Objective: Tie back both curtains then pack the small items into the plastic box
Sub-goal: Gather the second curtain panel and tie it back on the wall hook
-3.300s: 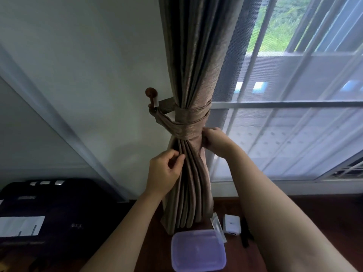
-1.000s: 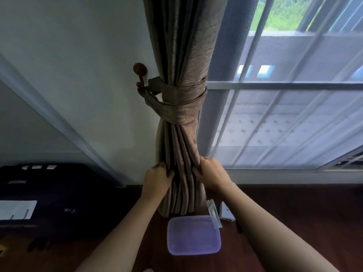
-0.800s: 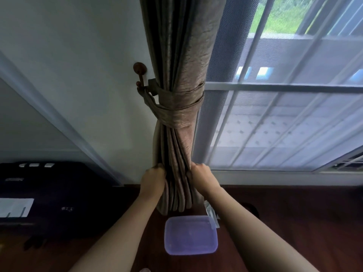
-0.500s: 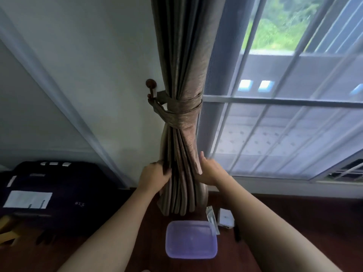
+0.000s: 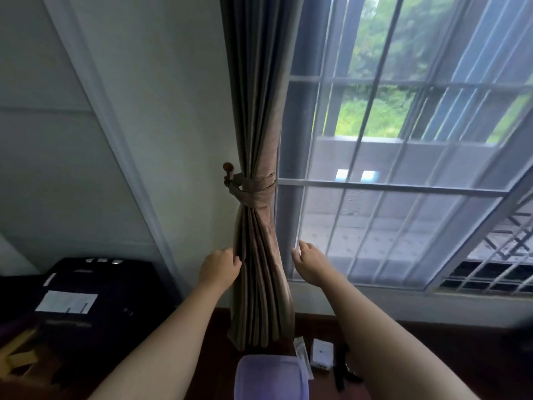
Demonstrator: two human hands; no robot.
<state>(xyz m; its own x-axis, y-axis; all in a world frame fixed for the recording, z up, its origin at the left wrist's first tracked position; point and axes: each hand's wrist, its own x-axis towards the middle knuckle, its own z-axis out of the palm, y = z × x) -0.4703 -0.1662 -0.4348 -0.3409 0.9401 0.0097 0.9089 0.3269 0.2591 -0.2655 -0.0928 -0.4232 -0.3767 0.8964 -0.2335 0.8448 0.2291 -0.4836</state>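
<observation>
Right hand: it has just come off! The right hand (image 5: 310, 265) was pressed to the curtain (image 5: 255, 134) half a second ago. Now it hangs just beside the cloth with its fingers loosely spread, holding nothing.
Left hand: the left hand (image 5: 220, 269) is still there, fingers curled on the outer pleat at the left edge. It looks like a light hold, more steadying than pulling.
Curtain: it is gathered into one tight column and hangs straight. The pleats below the band lie neat after that two-handed smoothing.
Tieback: the tieback (image 5: 256, 190) is wrapped round the waist of the bundle and looped back to the hook (image 5: 228, 168) on the wall. With one hand gone, nothing slips.
View: the head has tipped up, so more window (image 5: 403, 212) shows and less of the wood below.
Meaning: I'd call this curtain finished, and the left hand looks ready to let go too.
Other curtain: it is out of sight, so I can't say whether it is tied.
Box: the box (image 5: 271, 378), under its lilac lid, sits on the dark wood right below the curtain's hem.
Small items: a white packet (image 5: 300, 352), a small white carton (image 5: 322, 353) and something black (image 5: 340, 373) lie just right of the box, none of them packed.
Next: probably the second curtain, if it is still loose, and otherwise down to the box.
</observation>
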